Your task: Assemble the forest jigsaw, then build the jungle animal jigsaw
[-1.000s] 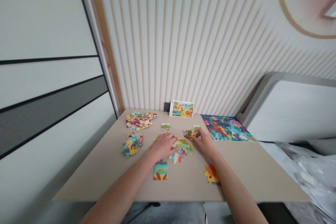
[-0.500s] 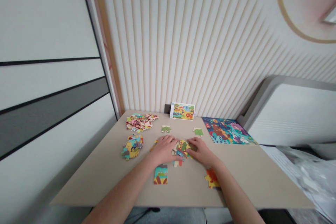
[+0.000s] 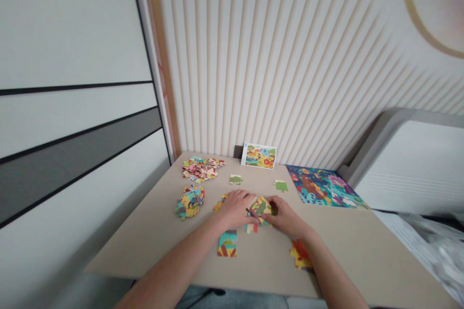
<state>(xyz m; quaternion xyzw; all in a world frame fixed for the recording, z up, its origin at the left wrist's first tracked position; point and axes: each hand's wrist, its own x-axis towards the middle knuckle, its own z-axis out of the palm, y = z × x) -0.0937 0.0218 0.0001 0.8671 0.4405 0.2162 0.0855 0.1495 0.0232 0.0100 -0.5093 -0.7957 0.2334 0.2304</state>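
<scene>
Between my two hands, near the middle of the table, is a small stack of jigsaw puzzle pieces (image 3: 261, 206) in yellow and green. My right hand (image 3: 284, 213) grips the stack from the right, thumb at the near side and fingers behind. My left hand (image 3: 237, 208) curls round its left side, thumb and fingertips against pieces there. Loose pieces (image 3: 252, 228) lie just under my left thumb. Some yellow pieces (image 3: 219, 203) show behind my left hand, partly hidden. A joined crocodile section (image 3: 227, 244) lies by my left forearm, and an orange-and-yellow section (image 3: 300, 253) is partly covered by my right forearm.
Two piles of pieces, a pinkish one (image 3: 201, 170) and a yellow-blue one (image 3: 190, 201), lie at the left. Two green pieces (image 3: 236, 180) (image 3: 281, 185) lie farther back. A picture card (image 3: 258, 156) leans at the wall; a finished dark-blue puzzle (image 3: 326, 186) lies back right.
The view has shifted, moving the scene slightly right. My hands stay on the stack between them, and its top piece has turned slightly.
</scene>
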